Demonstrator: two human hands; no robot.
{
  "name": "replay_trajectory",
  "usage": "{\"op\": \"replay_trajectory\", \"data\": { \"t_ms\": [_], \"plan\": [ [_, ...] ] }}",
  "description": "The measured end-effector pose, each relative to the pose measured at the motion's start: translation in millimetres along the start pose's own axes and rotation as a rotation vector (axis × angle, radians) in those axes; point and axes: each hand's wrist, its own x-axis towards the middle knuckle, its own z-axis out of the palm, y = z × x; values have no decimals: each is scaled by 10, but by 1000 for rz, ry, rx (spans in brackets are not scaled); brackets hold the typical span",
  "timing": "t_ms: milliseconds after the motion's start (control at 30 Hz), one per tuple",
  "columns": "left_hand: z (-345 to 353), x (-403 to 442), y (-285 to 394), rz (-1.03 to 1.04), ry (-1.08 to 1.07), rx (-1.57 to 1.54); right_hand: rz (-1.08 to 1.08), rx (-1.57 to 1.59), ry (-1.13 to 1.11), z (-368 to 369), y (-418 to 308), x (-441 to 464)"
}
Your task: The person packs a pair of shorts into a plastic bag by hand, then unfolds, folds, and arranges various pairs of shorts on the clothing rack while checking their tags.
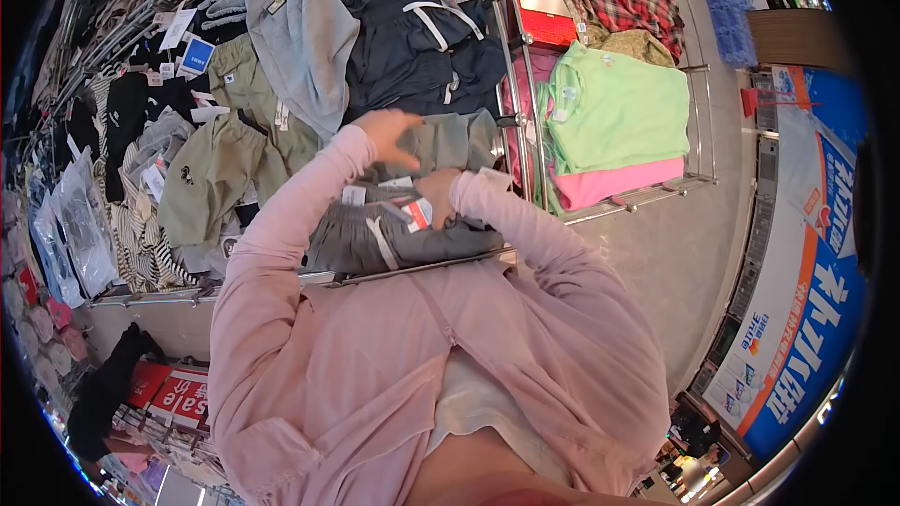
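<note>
Head view: grey drawstring trousers (347, 236) lie folded at the front of the rack, just inside its shiny metal rail (187, 296). The left hand (389, 138) hovers by an olive-grey folded garment (461, 138), fingers spread; the right hand (438, 197) is at the trousers' waistband, its grip impossible to tell. A tug there could probably unfold them, slide them over the rail or tear the white-and-orange paper tag (418, 215), whose print is illegible. A red sign (178, 395) reads "sale"; a blue banner (823, 319) seemingly reads "补水啦".
</note>
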Motion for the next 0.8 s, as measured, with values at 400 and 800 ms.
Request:
{"op": "replay_trajectory", "data": {
  "t_ms": [400, 800],
  "plan": [
    [285, -1305, 343, 21, -181, 47, -99, -193, 285, 27, -568, -604],
    [-2664, -2942, 1335, -73, -512, 264, -767, -256, 236, -1768, -2540, -690]
  ]
}}
